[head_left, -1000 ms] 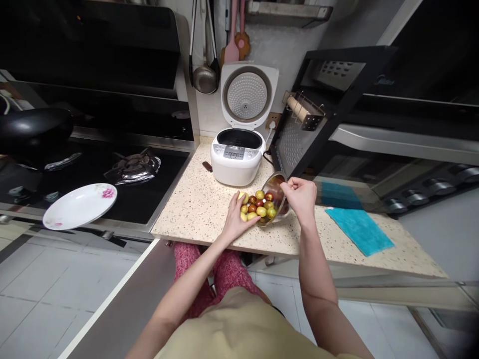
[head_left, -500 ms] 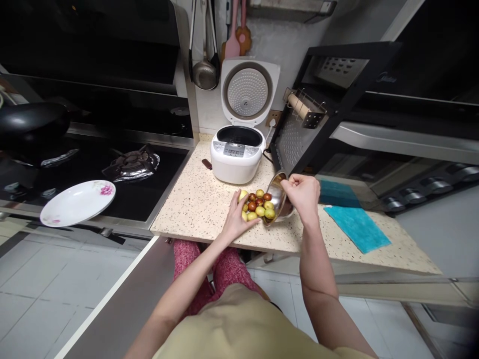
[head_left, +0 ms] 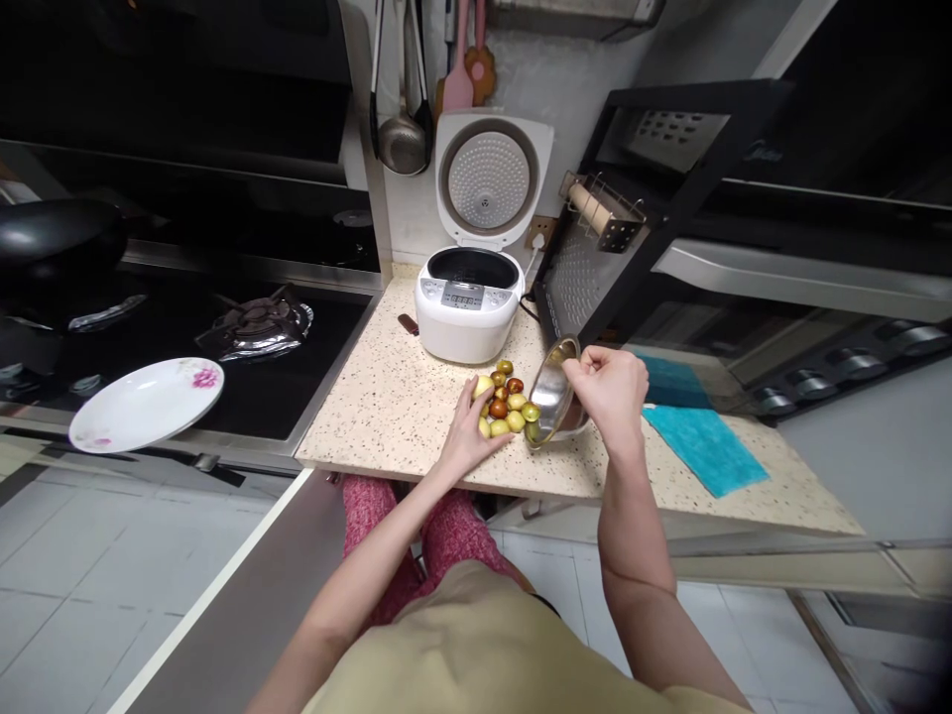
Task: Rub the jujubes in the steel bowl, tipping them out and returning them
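Note:
Several green and reddish-brown jujubes (head_left: 498,408) lie in a cluster on the speckled countertop (head_left: 387,397). Curved round their left side is my left hand (head_left: 468,426), its fingers spread and touching the fruit. My right hand (head_left: 611,392) pinches the upper rim of a shiny metal bowl (head_left: 550,389), tipped on its side with its mouth toward the jujubes. One green jujube (head_left: 532,431) sits at the bowl's lower lip. Part of the bowl is hidden behind my right hand.
Behind the fruit stands a white rice cooker (head_left: 467,327) with its lid up. A teal cloth (head_left: 703,446) lies at right, beside the oven (head_left: 803,327). At left, a flowered white plate (head_left: 149,405) rests by the gas burner (head_left: 260,322). An open drawer (head_left: 223,595) juts out below.
The bowl has shifted slightly right, away from the cluster, with my right hand on its rim. A few jujubes have spread back toward the rice cooker. My left hand stays nearly in place.

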The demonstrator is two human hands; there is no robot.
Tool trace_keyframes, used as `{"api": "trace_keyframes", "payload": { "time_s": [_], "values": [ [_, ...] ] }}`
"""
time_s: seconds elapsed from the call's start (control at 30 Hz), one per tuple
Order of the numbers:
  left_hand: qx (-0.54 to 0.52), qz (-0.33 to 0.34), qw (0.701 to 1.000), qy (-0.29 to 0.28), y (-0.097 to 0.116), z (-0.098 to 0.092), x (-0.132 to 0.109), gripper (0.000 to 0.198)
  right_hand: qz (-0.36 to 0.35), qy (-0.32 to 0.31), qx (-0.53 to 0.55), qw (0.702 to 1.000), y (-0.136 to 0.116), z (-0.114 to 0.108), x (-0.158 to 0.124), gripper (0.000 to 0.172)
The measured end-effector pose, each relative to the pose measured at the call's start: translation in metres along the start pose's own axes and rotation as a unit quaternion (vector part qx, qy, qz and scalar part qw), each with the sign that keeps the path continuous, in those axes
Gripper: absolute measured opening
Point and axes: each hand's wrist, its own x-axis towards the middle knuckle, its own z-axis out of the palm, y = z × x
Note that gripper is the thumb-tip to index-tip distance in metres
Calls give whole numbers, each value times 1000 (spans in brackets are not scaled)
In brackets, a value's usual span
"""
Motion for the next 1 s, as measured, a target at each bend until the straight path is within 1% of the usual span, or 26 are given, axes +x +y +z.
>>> {"api": "trace_keyframes", "payload": {
  "time_s": [0.23,0.47,0.57,0.73,0.83,0.9,1.0],
  "values": [
    [16,-1,1000,2,4,-3,-3,92,10,6,-7,1000,9,-11,-13,23],
    [25,8,1000,-2,7,-5,-8,96,37,4,19,999,16,-21,-20,23],
    [28,-4,1000,-8,9,-9,-14,98,32,21,45,998,20,-27,-27,23],
    [36,-23,999,-7,15,-20,-27,99,9,80,113,990,27,-47,-46,26],
    [41,-26,999,-5,18,-24,-35,101,-2,98,191,977,26,-53,-53,32],
    [42,-28,999,-4,21,-26,-39,101,-5,100,252,962,25,-51,-55,37],
    [21,-41,999,9,28,-30,-46,103,-1,100,330,939,24,-36,-56,42]
  ]
}}
